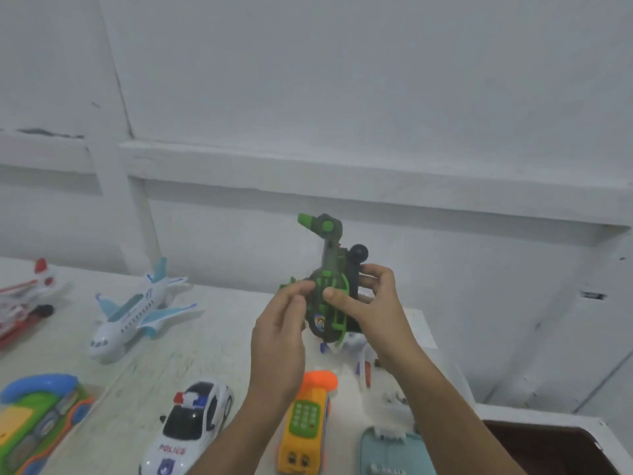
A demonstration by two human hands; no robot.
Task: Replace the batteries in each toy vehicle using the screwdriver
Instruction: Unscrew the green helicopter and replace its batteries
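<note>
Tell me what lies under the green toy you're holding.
A white toy on the table, mostly covered by the green toy and right hand; its kind can't be told.

White painted wall (342, 80) with horizontal ledge (342, 176) and slanting post (113, 200); scuffed white table (212, 337) below; dark brown recess (548, 447) lower right; flat light.

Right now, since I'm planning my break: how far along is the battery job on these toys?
Done: nothing that I can tell. In hand: the left hand and right hand hold the dark green plastic toy helicopter above the white table, no screwdriver visible. Left: the white police toy car, the white-and-blue toy airplane and the red-and-white toy plane lie on the table.
</note>
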